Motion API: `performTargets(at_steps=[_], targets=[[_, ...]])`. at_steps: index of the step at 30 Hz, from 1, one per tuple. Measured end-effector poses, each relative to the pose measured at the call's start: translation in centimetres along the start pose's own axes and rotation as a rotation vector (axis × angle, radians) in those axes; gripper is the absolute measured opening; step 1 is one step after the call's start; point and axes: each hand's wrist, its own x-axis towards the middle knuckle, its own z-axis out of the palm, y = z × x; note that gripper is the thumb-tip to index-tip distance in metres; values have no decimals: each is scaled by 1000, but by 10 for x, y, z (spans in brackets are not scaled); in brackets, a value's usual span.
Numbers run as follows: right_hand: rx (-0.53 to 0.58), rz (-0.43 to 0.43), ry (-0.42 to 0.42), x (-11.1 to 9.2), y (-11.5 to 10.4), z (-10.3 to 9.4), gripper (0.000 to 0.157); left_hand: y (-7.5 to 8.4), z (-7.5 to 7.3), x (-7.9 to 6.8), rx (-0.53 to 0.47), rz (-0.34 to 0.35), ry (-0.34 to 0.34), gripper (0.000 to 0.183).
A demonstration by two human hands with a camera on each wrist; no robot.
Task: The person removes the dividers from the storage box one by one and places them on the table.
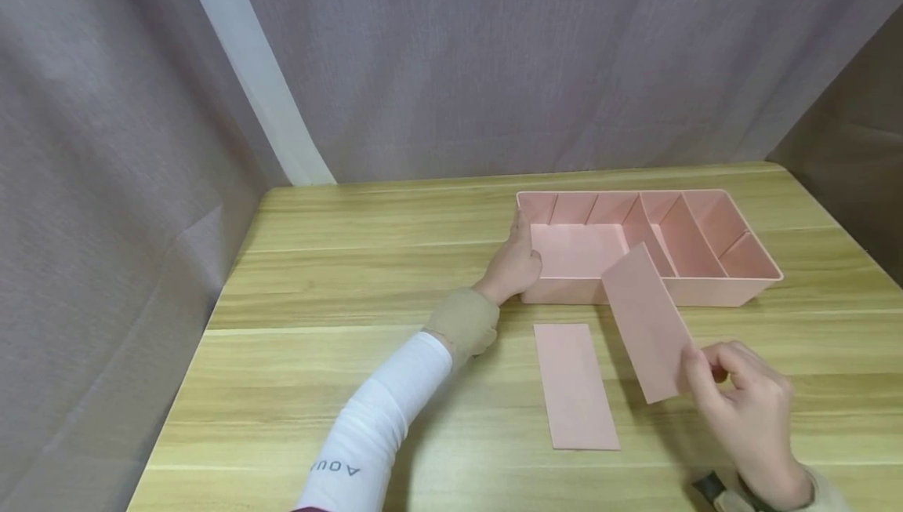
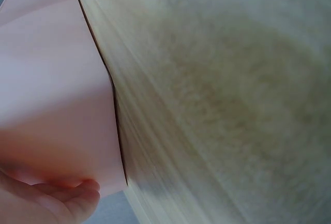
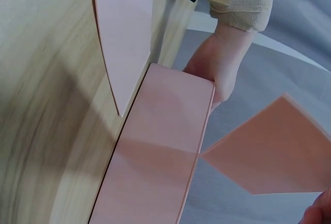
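Observation:
A long pink storage box (image 1: 712, 292) with upright dividers in its right half stands on the table. My left hand (image 1: 513, 265) grips the box's left end, its thumb over the rim. In the left wrist view, curled fingers of the left hand (image 2: 57, 203) lie against the box wall (image 2: 51, 94). My right hand (image 1: 751, 398) pinches a flat pink divider panel (image 1: 647, 324) at its lower right edge, tilted in front of the box. The panel's far corner overlaps the front rim in the head view. Another pink divider panel (image 1: 577, 386) lies flat on the table.
The wood-grain table (image 1: 339, 261) has its far edge just behind the box. Grey curtains (image 1: 494, 65) hang behind and at the left. A small black item (image 1: 708, 487) shows by the right wrist.

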Motion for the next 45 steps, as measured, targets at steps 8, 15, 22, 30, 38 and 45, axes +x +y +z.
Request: performTargets(at_steps=[8, 15, 22, 30, 38, 45], targets=[[11, 5, 5, -3, -3, -2, 29, -1, 0, -1, 12, -5, 7, 71], [11, 1, 8, -4, -5, -4, 29, -1, 1, 0, 6, 0, 6, 71], [0, 11, -15, -6, -6, -6, 28, -1, 1, 1, 11, 1, 3, 70], [-34, 8, -37, -8, -4, -6, 27, 0, 0, 0, 3, -11, -1, 71], [-60, 15, -57, -12, -1, -5, 25, -1, 1, 0, -7, -5, 10, 72], [-43, 3, -66, -20, 12, -3, 25, -1, 1, 1, 1, -16, 7, 71]])
